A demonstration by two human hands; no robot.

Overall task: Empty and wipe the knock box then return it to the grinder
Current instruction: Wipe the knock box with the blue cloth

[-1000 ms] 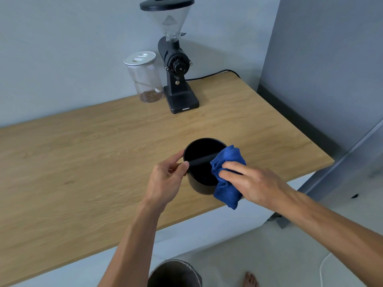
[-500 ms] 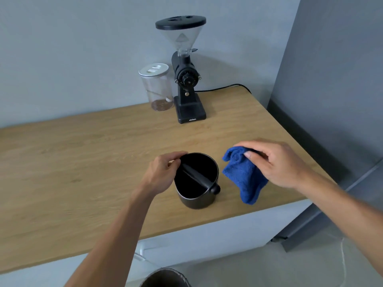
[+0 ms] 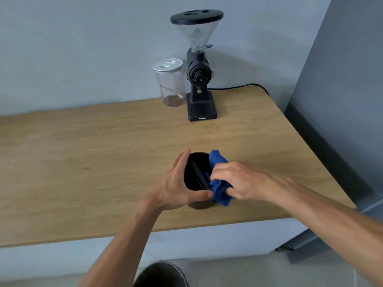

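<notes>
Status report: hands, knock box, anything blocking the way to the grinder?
Left hand holds knock box on table. Right hand grips blue cloth over its rim. Nothing between it and grinder.

The left hand [image 3: 178, 183] is cupped around the box [image 3: 192, 172], thumb stretched across its near side. The cloth [image 3: 216, 158] is gripped by the curled right hand [image 3: 238, 181].

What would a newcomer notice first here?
The bright blue cloth, gripped by the right hand over the black knock box near the table's front edge; the left hand holds the box. At the wall stands a tall black grinder, a clear jar beside it.
</notes>
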